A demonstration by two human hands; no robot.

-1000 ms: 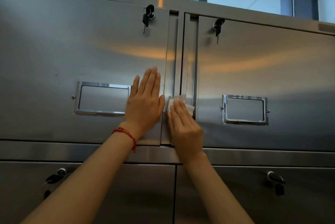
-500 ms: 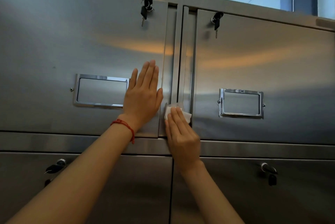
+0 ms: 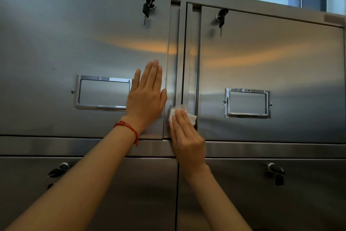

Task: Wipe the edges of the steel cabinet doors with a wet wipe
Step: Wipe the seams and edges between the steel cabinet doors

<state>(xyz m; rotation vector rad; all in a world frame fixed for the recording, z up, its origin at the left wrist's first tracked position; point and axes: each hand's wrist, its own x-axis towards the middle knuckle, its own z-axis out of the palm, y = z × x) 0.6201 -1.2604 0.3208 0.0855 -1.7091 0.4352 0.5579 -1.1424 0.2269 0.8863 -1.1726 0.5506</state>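
Against the upper left door (image 3: 56, 53) we rest our left hand (image 3: 146, 99) flat, fingers straight and together, beside its label holder (image 3: 103, 92). Our right hand (image 3: 187, 137) presses the white wet wipe (image 3: 191, 117) with straight fingers onto the vertical door edges (image 3: 184, 53), near their lower end.

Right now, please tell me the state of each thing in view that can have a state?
left hand: flat on the upper left door, fingers straight.
right hand: presses the wet wipe on the door edges.
wet wipe: crumpled, under the fingers.
upper right door: closed.
upper left door: closed.
keys: hanging from the lock.
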